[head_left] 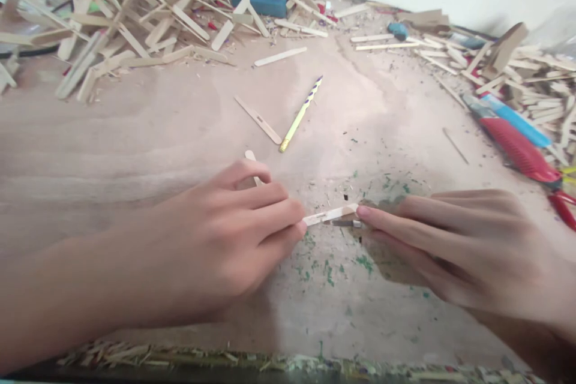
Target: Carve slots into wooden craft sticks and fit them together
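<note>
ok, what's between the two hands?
Head view: a wooden stick spans from the left hand to the right hand. A thin metal-looking tip shows beside it, near the right hand; green specks dot the tabletop.

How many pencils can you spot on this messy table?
1. The yellow pencil lies on the table beyond the left hand, one end close to a loose wooden stick. Others may be hidden among the piled sticks.

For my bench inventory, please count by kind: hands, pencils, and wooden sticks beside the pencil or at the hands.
Bare left hand and bare right hand: 2
Slim yellow pencil with dark marks: 1
Flat pale wooden sticks: 3
Total: 6
</note>
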Motion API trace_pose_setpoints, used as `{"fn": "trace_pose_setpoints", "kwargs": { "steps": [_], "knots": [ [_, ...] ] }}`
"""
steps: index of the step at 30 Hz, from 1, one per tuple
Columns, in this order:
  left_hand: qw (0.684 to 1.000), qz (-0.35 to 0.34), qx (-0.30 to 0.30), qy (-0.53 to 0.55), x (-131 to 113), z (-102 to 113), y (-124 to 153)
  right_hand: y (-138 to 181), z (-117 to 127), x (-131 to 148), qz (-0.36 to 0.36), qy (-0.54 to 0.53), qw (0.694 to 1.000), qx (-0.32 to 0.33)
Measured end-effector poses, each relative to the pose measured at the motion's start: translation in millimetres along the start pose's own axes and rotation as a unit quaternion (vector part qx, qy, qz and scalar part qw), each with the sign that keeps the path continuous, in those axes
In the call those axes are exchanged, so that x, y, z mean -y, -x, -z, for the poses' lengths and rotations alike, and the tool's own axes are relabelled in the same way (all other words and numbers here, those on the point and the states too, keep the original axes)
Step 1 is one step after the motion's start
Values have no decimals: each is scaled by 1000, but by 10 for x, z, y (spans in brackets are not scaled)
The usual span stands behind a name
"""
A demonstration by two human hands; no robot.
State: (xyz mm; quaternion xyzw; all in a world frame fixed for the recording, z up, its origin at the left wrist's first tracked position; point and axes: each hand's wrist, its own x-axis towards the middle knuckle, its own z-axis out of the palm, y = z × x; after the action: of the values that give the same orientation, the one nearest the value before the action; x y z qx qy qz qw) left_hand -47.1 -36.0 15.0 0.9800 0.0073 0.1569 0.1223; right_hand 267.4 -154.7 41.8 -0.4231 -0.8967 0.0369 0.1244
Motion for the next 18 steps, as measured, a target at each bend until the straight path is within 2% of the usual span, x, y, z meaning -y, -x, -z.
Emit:
{"fn": "trace_pose_setpoints", "kwargs": {
  "steps": [6,12,14,16,18],
  "knots": [
    [1000,0,-5,3,-2,62,-56,40,-56,-28,-9,-24,1000,12],
    [997,-34,-8,66,-57,77,-104,41,-90,-23,-20,-28,999,3],
    [998,0,-37,49,-49,30,-71,34,-73,-13,-29,-43,999,3],
    [996,66,-60,32,-31,-28,-43,33,-57,3,-38,-60,998,2],
    [993,107,-56,17,-16,-85,-38,37,-53,19,-49,-70,996,3]
  ]
}}
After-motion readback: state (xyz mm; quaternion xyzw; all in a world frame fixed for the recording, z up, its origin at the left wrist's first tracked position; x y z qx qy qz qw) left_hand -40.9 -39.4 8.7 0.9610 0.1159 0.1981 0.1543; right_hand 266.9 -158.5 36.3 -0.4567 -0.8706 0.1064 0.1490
